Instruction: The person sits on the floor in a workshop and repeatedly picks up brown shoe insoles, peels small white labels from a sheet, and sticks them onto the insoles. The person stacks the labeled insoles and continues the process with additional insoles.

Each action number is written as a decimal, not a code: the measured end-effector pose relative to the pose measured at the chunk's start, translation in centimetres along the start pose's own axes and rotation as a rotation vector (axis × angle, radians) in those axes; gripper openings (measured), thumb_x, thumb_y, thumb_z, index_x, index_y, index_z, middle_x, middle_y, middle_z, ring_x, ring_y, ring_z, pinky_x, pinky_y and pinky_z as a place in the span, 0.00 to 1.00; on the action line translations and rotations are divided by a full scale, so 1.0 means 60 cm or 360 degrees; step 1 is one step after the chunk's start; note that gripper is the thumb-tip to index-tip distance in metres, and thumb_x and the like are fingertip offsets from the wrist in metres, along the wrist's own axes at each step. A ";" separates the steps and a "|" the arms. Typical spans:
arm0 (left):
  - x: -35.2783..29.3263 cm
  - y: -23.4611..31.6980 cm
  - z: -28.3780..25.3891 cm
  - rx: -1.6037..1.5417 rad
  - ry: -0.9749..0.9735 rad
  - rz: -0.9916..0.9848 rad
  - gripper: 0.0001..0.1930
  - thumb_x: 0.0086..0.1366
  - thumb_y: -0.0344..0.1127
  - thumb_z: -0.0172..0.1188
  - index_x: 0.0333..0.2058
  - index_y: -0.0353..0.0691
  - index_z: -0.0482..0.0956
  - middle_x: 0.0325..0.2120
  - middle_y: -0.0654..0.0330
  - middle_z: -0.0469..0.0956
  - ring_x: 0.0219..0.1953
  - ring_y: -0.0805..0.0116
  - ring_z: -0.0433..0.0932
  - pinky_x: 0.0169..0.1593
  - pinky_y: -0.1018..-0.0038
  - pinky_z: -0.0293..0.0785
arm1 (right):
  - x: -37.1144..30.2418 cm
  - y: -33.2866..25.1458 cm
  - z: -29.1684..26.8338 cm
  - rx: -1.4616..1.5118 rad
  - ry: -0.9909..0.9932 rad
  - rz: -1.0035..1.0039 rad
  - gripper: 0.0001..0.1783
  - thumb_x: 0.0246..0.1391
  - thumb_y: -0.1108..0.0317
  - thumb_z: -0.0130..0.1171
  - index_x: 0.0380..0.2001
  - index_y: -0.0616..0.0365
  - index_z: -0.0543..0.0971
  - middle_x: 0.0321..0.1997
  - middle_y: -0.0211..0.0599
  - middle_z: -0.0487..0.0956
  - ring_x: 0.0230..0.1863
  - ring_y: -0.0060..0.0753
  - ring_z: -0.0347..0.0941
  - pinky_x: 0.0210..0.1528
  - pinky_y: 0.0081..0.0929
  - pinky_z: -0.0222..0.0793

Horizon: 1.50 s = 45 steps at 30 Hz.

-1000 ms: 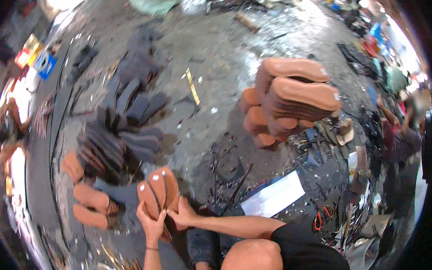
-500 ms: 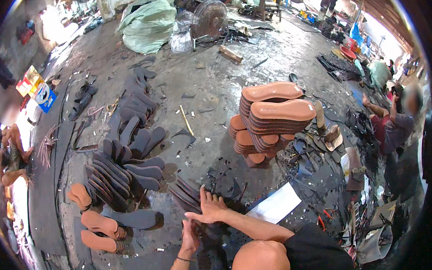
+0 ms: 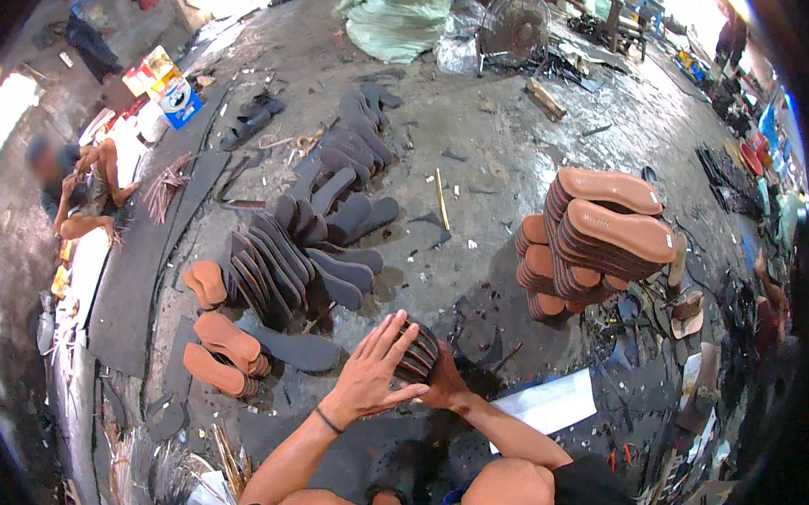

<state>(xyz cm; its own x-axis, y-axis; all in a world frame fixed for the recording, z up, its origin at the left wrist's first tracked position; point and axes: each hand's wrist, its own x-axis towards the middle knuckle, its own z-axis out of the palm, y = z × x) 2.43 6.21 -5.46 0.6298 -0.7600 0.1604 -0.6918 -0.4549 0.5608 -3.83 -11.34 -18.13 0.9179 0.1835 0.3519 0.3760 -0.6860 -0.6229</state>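
My left hand (image 3: 375, 370) lies with straight fingers along the left side of a small stack of dark shoe insoles (image 3: 419, 356), its thumb spread toward my other hand. Around the stack's right side curls my right hand (image 3: 446, 383), its fingers partly hidden behind the insoles. The stack stands on edge between both palms, showing its layered edges. To the left lie a fanned row of dark insoles (image 3: 266, 268) and brown insoles (image 3: 220, 368). One dark insole (image 3: 301, 349) rests flat beside the brown ones.
A tall pile of brown insoles (image 3: 611, 231) stands at the right. A white sheet (image 3: 552, 402) lies by my right forearm, near scraps and red-handled scissors (image 3: 628, 454). A fan (image 3: 515, 28) and a pale green sack (image 3: 397, 19) are at the back. Another person (image 3: 83, 181) sits far left.
My view has turned left. The insole stack, earlier lying under my spread right hand, is now upright between both hands. My left hand has come up against it; my right has closed round its side.
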 end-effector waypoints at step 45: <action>-0.195 -0.161 -0.132 -0.0597 0.0115 -0.0825 0.29 0.68 0.40 0.58 0.63 0.38 0.63 0.66 0.47 0.55 0.59 0.50 0.69 0.55 0.62 0.73 | 0.199 0.093 -0.774 -0.0316 0.0871 0.1847 0.45 0.55 0.35 0.59 0.58 0.66 0.69 0.44 0.41 0.80 0.42 0.32 0.77 0.41 0.31 0.73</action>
<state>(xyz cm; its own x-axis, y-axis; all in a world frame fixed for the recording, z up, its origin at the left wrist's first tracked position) 4.55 23.19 -6.33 0.8805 -0.4460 -0.1609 -0.1289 -0.5518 0.8240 3.33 -45.68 15.05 0.5045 -0.8618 -0.0525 -0.6671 -0.3504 -0.6574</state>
